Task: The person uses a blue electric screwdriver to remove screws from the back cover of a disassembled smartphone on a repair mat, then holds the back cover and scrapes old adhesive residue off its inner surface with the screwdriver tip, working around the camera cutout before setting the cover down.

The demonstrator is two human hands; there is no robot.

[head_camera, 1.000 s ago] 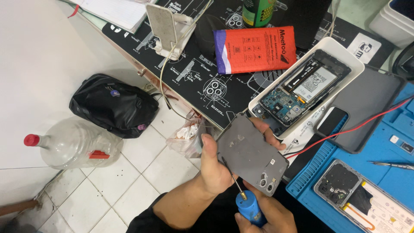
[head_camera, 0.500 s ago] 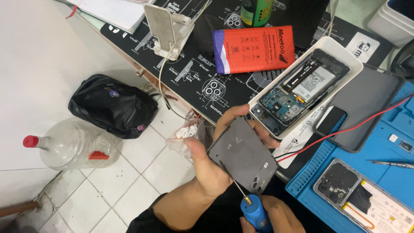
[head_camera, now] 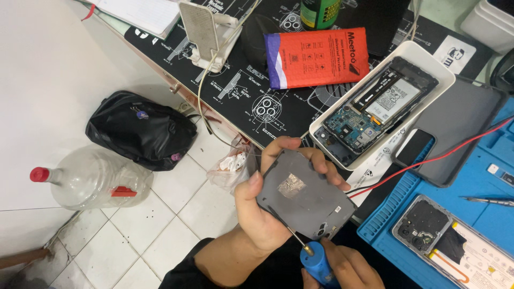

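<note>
Off the bench's [head_camera: 257, 101] front edge, the grey phone back cover [head_camera: 302, 195] has tilted flatter — left hand [head_camera: 262, 214] fingers wrapped round it, right hand [head_camera: 345, 267] gripping the blue screwdriver [head_camera: 316, 262], tip now under the thumb-side edge.

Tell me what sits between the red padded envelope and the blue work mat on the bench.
In the head view, a white tray holding an opened phone lies between the red envelope and the blue mat, with a dark phone cover beside it.
</note>
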